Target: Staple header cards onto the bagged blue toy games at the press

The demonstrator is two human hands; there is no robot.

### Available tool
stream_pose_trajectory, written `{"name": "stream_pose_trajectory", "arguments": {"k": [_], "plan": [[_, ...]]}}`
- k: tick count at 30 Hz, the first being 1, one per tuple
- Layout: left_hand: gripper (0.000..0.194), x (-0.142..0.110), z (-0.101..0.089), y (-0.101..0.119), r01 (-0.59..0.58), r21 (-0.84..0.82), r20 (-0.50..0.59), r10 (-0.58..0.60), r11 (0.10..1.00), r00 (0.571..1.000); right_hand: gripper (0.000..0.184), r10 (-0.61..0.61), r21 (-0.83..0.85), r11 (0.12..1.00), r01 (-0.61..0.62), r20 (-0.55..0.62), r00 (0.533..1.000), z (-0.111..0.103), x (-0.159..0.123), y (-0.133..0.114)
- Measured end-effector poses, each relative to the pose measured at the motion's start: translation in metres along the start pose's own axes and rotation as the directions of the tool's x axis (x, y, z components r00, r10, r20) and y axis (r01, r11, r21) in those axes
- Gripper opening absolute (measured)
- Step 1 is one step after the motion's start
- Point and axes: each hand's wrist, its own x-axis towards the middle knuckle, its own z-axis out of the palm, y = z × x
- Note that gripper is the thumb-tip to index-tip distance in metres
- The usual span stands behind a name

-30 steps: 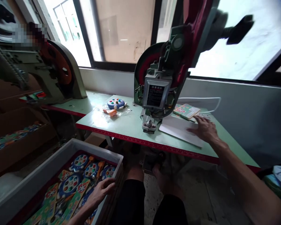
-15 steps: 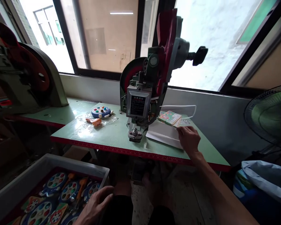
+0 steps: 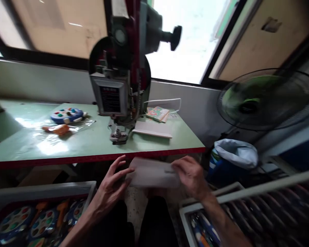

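Observation:
Over my lap I hold a clear plastic bag (image 3: 151, 175) between both hands. My right hand (image 3: 189, 176) pinches its right end. My left hand (image 3: 112, 187) touches its left end with the fingers spread. A stack of the same bags (image 3: 152, 129) lies on the green table (image 3: 92, 145), just right of the press machine (image 3: 118, 85). Printed cards (image 3: 157, 113) lie behind that stack. A blue toy with coloured dots (image 3: 67, 115) and an orange piece (image 3: 59, 129) rest on clear film at the table's left.
A grey bin (image 3: 41, 190) of blue dotted toys stands at my lower left. Another tray (image 3: 195, 219) with toys sits at my lower right, beside a slatted rack. A fan (image 3: 262, 99) and a blue sack (image 3: 234, 154) stand to the right.
My right hand has left the bag stack on the table and come down to my lap with one bag. My left hand rose from the bin to meet it. The view swung right.

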Motion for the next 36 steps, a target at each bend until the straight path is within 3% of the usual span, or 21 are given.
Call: {"name": "stream_pose_trajectory", "arguments": {"k": [3, 6, 7, 9, 11, 14, 16, 18, 22, 28, 33, 36], "plan": [[0.027, 0.000, 0.018, -0.010, 0.018, 0.014, 0.251, -0.021, 1.000, 0.968, 0.021, 0.183, 0.130, 0.970, -0.208, 0.178, 0.967, 0.024, -0.051, -0.003], [0.029, -0.010, 0.029, -0.028, -0.013, 0.061, 0.408, -0.013, 0.998, 0.913, 0.029, 0.391, 0.135, 0.893, -0.429, 0.237, 0.889, 0.026, -0.102, 0.027], [0.028, -0.014, 0.030, -0.035, -0.035, 0.074, 0.417, 0.001, 0.997, 0.909, 0.031, 0.465, 0.083, 0.869, -0.487, 0.199, 0.863, 0.019, -0.121, 0.044], [0.026, -0.021, 0.028, -0.050, -0.067, 0.107, 0.393, 0.020, 0.992, 0.919, 0.033, 0.607, -0.127, 0.789, -0.601, 0.004, 0.795, 0.000, -0.164, 0.082], [0.024, -0.026, 0.022, -0.065, -0.071, 0.145, 0.333, 0.019, 0.987, 0.943, 0.042, 0.686, -0.318, 0.679, -0.662, -0.047, 0.727, -0.018, -0.213, 0.117], [0.023, -0.030, 0.017, -0.082, -0.051, 0.192, 0.270, -0.003, 0.980, 0.963, 0.061, 0.796, -0.459, 0.574, -0.678, 0.118, 0.594, -0.025, -0.282, 0.149], [0.023, -0.031, 0.019, -0.086, -0.046, 0.200, 0.267, -0.009, 0.979, 0.964, 0.054, 0.806, -0.502, 0.570, -0.651, 0.186, 0.562, -0.018, -0.314, 0.154], [0.023, -0.032, 0.024, -0.084, -0.051, 0.186, 0.276, -0.002, 0.981, 0.961, 0.039, 0.807, -0.525, 0.560, -0.641, 0.170, 0.565, -0.010, -0.331, 0.153], [0.023, -0.033, 0.031, -0.077, -0.044, 0.163, 0.269, -0.001, 0.986, 0.963, 0.043, 0.808, -0.529, 0.540, -0.655, 0.108, 0.579, -0.011, -0.327, 0.154], [0.024, -0.035, 0.032, -0.076, -0.042, 0.185, 0.233, -0.002, 0.982, 0.973, 0.045, 0.755, -0.443, 0.627, -0.641, 0.140, 0.641, -0.048, -0.300, 0.150], [0.030, -0.039, 0.052, -0.079, -0.120, 0.262, 0.170, 0.077, 0.957, 0.983, 0.045, 0.691, -0.306, 0.702, -0.644, 0.071, 0.719, -0.097, -0.253, 0.106], [0.034, -0.047, 0.077, -0.067, -0.149, 0.339, 0.197, 0.085, 0.929, 0.977, 0.045, 0.733, -0.198, 0.665, -0.720, -0.015, 0.680, -0.112, -0.213, 0.072]]}}
